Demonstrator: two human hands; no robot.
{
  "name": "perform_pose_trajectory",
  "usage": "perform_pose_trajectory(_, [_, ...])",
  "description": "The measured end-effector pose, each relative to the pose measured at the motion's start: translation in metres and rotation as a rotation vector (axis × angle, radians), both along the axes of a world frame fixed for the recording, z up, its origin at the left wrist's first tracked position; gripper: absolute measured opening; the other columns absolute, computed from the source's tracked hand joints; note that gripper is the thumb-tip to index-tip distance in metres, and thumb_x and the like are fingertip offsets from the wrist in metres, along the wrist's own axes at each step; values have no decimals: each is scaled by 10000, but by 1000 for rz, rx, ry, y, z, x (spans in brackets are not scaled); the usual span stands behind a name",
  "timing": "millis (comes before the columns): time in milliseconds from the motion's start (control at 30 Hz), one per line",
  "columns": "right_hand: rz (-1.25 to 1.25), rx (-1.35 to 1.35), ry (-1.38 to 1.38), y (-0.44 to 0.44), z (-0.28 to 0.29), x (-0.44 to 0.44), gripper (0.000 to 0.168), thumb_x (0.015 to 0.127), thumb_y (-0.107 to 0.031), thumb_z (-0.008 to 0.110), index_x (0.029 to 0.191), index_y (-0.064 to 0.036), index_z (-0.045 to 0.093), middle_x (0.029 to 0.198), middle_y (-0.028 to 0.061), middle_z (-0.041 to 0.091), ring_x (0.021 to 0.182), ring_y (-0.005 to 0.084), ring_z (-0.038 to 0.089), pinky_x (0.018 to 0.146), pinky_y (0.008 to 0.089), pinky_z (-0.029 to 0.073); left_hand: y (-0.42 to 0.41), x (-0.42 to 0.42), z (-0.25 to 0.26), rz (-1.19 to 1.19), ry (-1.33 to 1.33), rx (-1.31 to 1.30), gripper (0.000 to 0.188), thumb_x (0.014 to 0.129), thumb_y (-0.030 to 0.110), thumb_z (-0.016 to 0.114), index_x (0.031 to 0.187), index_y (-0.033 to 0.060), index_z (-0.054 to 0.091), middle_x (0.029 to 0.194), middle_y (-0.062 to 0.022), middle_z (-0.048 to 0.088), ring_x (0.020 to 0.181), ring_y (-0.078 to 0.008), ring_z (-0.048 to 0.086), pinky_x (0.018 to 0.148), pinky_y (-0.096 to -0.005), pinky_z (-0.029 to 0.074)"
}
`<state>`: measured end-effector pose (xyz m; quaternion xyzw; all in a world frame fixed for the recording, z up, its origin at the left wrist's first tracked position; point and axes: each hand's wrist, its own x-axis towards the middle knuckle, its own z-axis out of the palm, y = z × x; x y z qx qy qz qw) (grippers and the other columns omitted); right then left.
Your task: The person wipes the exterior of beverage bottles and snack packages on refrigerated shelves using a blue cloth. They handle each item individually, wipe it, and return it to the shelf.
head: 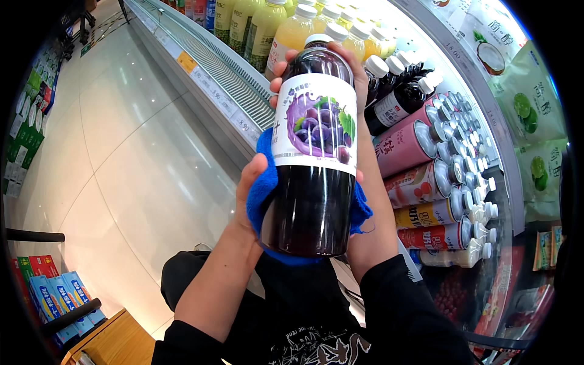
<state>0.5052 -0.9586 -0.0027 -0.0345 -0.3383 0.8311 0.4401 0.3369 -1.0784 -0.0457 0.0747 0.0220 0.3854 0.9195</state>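
A large bottle of dark grape juice is tilted in front of me, its white cap away from me. Its white label shows purple grapes and bears writing. My right hand grips the shoulder of the bottle from behind, fingertips showing on the left side. Around the lower part, my left hand presses a blue cloth against the bottle, with the thumb visible at the left. The cloth wraps behind the bottle and shows again on its right side. Most of the left hand's fingers are hidden.
Beyond the bottle is a shelf with a wire-rack front and price tags. Yellow juice bottles, dark juice bottles and pink cans stand there. Bagged goods are at right. Cartons and a wooden surface sit lower left.
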Motion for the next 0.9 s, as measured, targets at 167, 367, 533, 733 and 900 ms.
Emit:
perform_pose_trajectory(167, [-135,18,-285,-11,22,3,576,958,-460,474,1118,77,606,1011,266,666,910,429,692,781,516,595,1,-13,2,-6,55,177,843,798,300,796,1433,-60,375,1300,-202,601,1146,-299,648,1006,-414,533])
perform_pose_trajectory(367, [-435,-62,-394,-26,36,-5,329,925,-287,589,958,35,644,826,211,711,693,262,729,631,363,621,1,-10,-3,-28,68,281,917,778,365,807,1450,-60,351,1334,-196,572,1188,-284,619,1024,-404,515])
perform_pose_trajectory(533, [-745,-129,-527,-21,56,4,359,872,-261,668,1081,29,636,838,163,714,677,253,716,638,360,619,7,-11,11,-52,131,344,885,764,341,812,1433,-48,385,1310,-175,585,1157,-260,626,993,-381,522])
perform_pose_trajectory(733, [-725,-105,-706,-25,74,13,239,912,-206,612,995,17,632,784,144,702,613,223,694,556,330,588,13,-3,19,59,525,602,852,719,199,835,1422,-21,406,1231,-137,603,1099,-216,631,931,-348,539])
perform_pose_trajectory(900, [-1083,357,-1034,-33,66,-3,394,962,-280,561,1095,74,675,989,184,725,831,239,739,750,345,613,-7,25,5,543,945,736,1005,653,286,934,1390,-36,331,1109,-146,627,998,-218,639,859,-347,542])
